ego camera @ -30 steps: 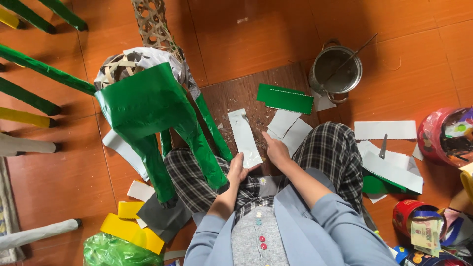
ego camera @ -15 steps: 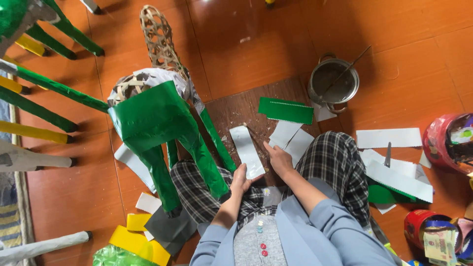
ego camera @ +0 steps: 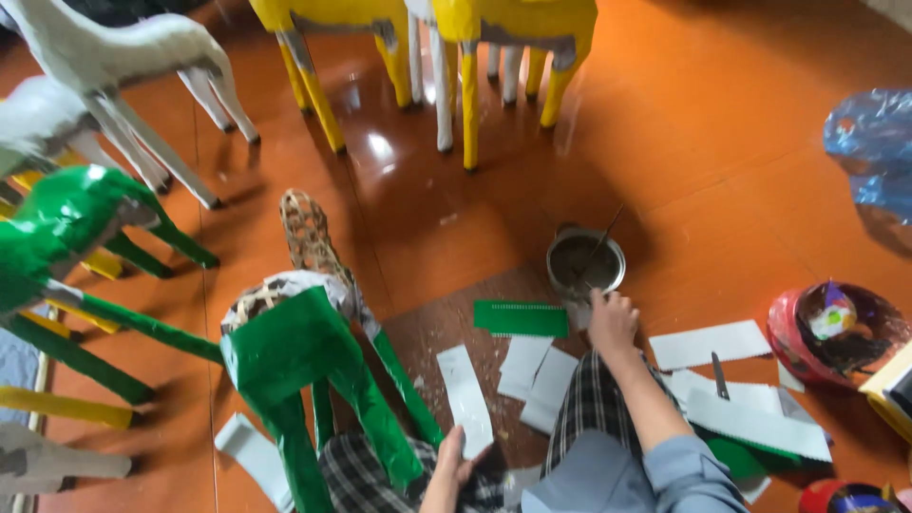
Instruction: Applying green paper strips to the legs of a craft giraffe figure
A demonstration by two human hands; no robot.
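My left hand [ego camera: 454,463] grips the lower end of a white paper strip [ego camera: 465,399] lying on the floor by my knee. My right hand [ego camera: 613,323] is stretched forward, fingers curled at the near rim of a small metal pot [ego camera: 586,263] with a thin stick leaning in it. I cannot see whether those fingers hold anything. A green paper strip [ego camera: 521,318] lies just left of that hand. A woven animal frame partly wrapped in green paper [ego camera: 304,351] stands to the left of my legs.
Yellow animal figures [ego camera: 475,28] stand at the top, white ones [ego camera: 114,57] top left, a green one [ego camera: 66,218] at left. White paper sheets [ego camera: 750,418] with a knife [ego camera: 719,375] and a red bowl [ego camera: 831,332] lie to the right. A blue plastic bag [ego camera: 874,142] is far right.
My head has tilted up, bringing the yellow and white figures into view. My right hand left the white strip and reached forward to the pot. My left hand stays on the strip.
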